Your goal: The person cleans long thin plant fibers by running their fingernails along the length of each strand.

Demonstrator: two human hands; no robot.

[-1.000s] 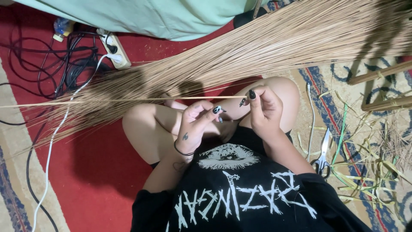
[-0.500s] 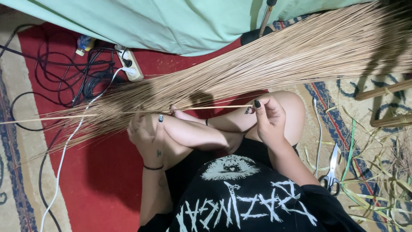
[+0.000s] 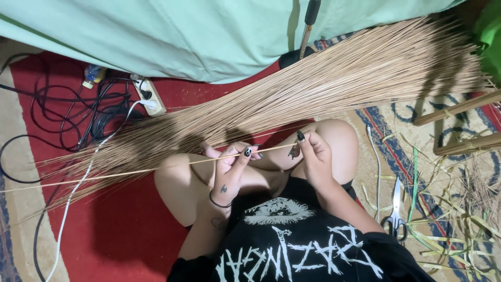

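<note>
A single thin stick (image 3: 156, 168), pale and straight, lies across the person's knees and runs far out to the left over the red carpet (image 3: 130, 235). The left hand (image 3: 229, 167) pinches it between thumb and fingers, closed on it near its right part. The right hand (image 3: 313, 154) has its fingers closed on the right end of the same stick. It looks very light and springy, a little brittle, so it would bend or snap if pressed hard; the best hold seems to be near the thicker end, with fingertips only. Just behind it, farther from the person, lies a big bundle of sticks (image 3: 323, 89), fanning to the right. On the right, scissors (image 3: 395, 214) lie among green leaf strips (image 3: 449, 219). At far left there is a power strip (image 3: 148, 96) with cables (image 3: 68, 115).
</note>
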